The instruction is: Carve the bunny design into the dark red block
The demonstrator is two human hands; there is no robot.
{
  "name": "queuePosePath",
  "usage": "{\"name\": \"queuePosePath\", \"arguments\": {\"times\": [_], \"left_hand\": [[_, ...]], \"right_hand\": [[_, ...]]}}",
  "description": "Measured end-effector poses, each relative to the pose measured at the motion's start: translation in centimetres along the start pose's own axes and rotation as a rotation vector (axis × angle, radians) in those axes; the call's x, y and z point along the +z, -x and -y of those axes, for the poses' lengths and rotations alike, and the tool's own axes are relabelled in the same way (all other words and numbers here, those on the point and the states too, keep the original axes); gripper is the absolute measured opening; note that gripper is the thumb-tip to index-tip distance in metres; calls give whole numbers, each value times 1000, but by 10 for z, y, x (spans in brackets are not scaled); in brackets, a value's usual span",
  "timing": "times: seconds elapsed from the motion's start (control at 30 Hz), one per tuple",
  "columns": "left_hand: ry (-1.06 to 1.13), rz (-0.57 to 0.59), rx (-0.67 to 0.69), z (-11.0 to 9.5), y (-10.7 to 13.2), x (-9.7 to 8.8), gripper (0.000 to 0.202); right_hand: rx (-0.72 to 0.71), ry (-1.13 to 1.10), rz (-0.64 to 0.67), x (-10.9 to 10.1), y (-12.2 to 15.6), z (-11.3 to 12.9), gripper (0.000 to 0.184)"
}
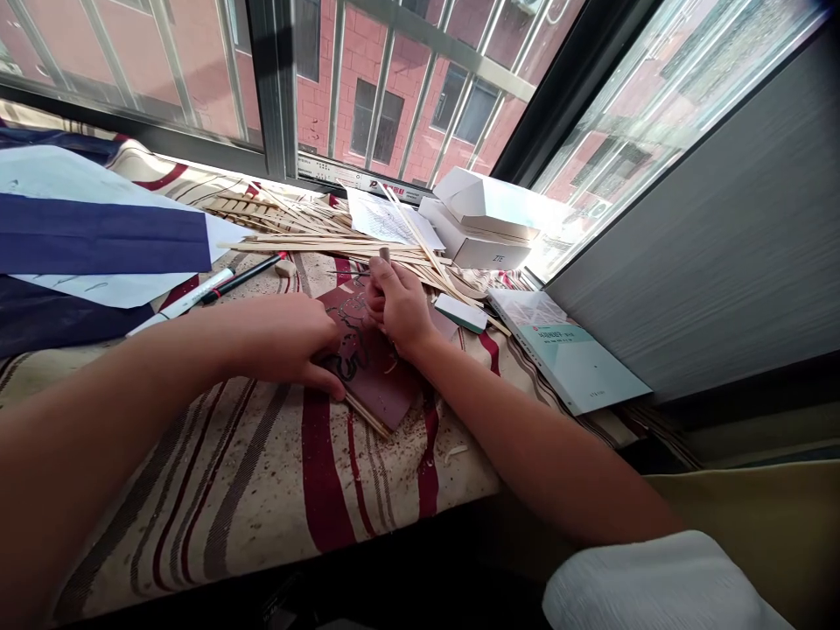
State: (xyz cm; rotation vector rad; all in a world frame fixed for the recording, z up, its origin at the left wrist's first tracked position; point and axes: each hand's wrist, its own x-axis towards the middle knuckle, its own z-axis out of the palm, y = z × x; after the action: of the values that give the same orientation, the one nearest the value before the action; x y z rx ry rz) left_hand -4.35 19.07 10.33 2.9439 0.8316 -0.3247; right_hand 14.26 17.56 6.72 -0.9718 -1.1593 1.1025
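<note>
White sleeve (656, 582) at 5 o'clock. Our left hand (282, 341) spread, pressing the maroon sheet (374, 385) flat at centre. Right hand (397, 306) curled, pinching a small wooden stick (384, 254) upright. Firm pinch, sheet pinned: good. Loose wood strips (315, 236) at 12 o'clock.

A hand can move easily over the cream cloth with red stripes (262, 499), in front of the left hand (282, 337) and the right hand (397, 306), where only tiny bits of wood lie. Farther ahead, a big heap of thin pale wooden sticks (328, 232) and a white cardboard box (476, 227) stand in the way to the window. On the left, a black pen (242, 278) and a large dark blue and white paper (98, 236) lie in the path, and on the right, a flat pale green book (564, 346) does too.
</note>
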Motion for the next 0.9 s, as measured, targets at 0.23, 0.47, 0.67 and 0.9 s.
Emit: {"name": "queuePosePath", "arguments": {"times": [0.23,0.47,0.67,0.9], "left_hand": [[9,53,-45,-9,2,-9,57],[43,13,-19,-4,4,-6,50],[44,35,-25,-5,3,-7,56],[63,-17,18,4,2,3,58]], "right_hand": [[138,-219,3,1,8,15,71],[35,-167,-185,-2,5,18,72],[63,-182,-203,3,2,15,70],[157,-191,-15,6,3,16,67]]}}
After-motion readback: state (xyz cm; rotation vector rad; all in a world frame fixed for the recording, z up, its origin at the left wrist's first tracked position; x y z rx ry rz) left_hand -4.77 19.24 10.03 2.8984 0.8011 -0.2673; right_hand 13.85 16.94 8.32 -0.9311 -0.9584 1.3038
